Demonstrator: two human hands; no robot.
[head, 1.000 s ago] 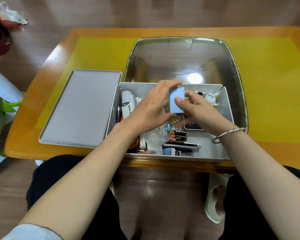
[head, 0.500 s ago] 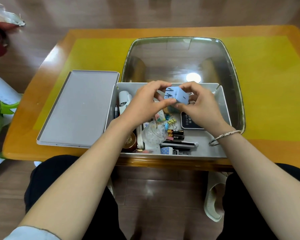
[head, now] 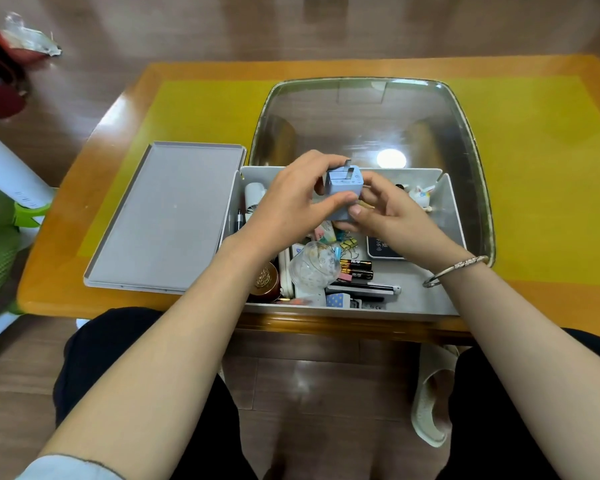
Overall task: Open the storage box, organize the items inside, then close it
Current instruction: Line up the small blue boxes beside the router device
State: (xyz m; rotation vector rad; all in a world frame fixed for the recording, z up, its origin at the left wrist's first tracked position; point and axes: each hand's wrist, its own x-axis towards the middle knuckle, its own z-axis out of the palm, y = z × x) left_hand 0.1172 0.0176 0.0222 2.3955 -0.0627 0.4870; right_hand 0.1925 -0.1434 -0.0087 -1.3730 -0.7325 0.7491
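Observation:
The grey storage box [head: 454, 271] stands open at the table's near edge, and its flat lid [head: 167, 216] lies to its left. Above the box both hands hold a small light-blue plug adapter [head: 343, 184] with its metal prongs pointing up. My left hand [head: 291, 202] grips it from the left with thumb and curled fingers. From the right and below, my right hand [head: 392, 216] pinches it. Under the hands lie batteries [head: 355, 269], a clear round container [head: 314, 266], binder clips [head: 349, 244], a dark card [head: 378, 245] and a small white figurine [head: 421, 195].
A large shiny metal tray [head: 368, 116] sits behind the box on the yellow mat [head: 534, 168]. The wooden table [head: 49, 285] ends just before my knees. A green and white object [head: 0, 216] stands at the left, red clutter at the far left.
The hands turned the blue adapter from its flat face toward me until its prongs point up, and raised it slightly above the box. The box contents have not shifted.

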